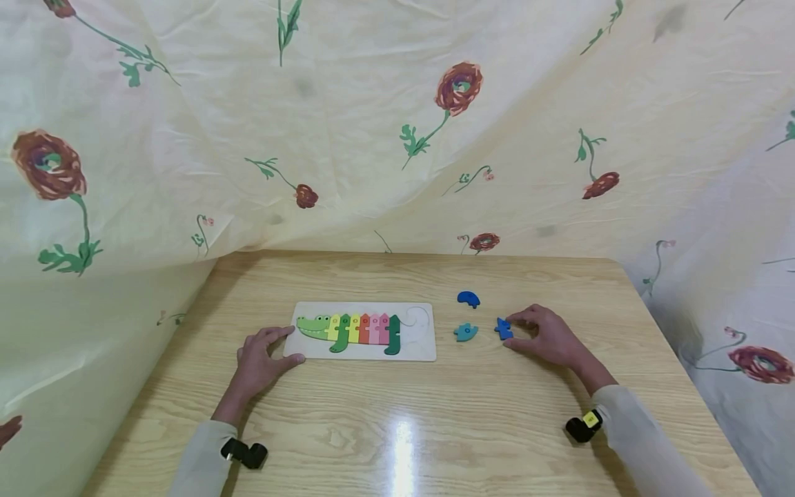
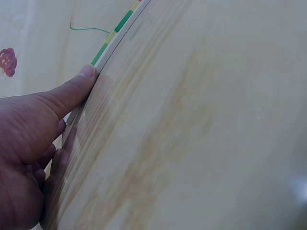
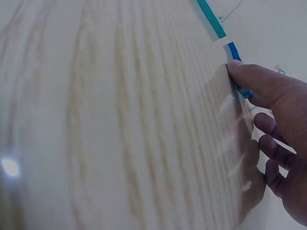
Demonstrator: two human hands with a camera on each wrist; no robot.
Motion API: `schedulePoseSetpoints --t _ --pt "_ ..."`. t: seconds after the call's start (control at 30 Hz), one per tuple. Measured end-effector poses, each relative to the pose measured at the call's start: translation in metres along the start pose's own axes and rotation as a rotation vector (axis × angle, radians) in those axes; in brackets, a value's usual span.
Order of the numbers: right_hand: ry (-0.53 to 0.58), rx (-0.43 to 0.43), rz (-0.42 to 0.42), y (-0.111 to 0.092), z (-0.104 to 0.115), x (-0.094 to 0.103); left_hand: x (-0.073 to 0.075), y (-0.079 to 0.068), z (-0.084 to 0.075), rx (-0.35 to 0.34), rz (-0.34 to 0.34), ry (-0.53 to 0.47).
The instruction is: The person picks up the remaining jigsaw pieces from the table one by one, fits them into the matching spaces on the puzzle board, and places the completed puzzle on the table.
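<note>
A white puzzle board (image 1: 360, 353) lies flat on the table, bearing a crocodile (image 1: 313, 327) built from coloured, numbered pieces. My left hand (image 1: 259, 360) holds the board's left end, the thumb at the front edge and the fingers at the left side; the left wrist view shows the thumb (image 2: 79, 86) against the board's edge. Farther right, my right hand (image 1: 546, 336) pinches a blue puzzle piece (image 1: 504, 329) between thumb and fingers at the tabletop. A teal puzzle piece (image 1: 465, 332) and a dark blue curved piece (image 1: 468, 299) lie between the board and this hand.
The wooden table (image 1: 348, 428) meets a flowered cloth (image 1: 360, 138) at its back and sides. At the board's right end, thin outlines mark the bare surface. Each wrist wears a small black camera.
</note>
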State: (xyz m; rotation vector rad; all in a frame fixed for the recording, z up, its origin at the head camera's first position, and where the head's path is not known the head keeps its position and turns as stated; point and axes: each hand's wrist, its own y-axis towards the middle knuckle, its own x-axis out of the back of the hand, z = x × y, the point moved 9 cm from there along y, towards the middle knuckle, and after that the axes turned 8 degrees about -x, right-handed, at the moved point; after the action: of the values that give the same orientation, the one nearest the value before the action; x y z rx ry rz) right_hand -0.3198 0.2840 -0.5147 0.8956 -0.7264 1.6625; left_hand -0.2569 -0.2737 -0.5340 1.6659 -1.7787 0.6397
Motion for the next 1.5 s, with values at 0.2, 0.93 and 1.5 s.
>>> schedulePoseSetpoints --t 0.2,0.93,1.5 --pt "0.001 -0.003 0.001 0.002 0.0 0.0 0.0 0.001 0.0 -0.003 -0.003 0.004" --pt "0.002 0.01 -0.027 0.0 0.009 0.01 -0.001 0.0 0.0 0.007 0.002 0.002" --pt "-0.012 0.156 -0.143 -0.002 0.041 0.033 0.0 0.0 0.0 0.008 -0.003 0.001"
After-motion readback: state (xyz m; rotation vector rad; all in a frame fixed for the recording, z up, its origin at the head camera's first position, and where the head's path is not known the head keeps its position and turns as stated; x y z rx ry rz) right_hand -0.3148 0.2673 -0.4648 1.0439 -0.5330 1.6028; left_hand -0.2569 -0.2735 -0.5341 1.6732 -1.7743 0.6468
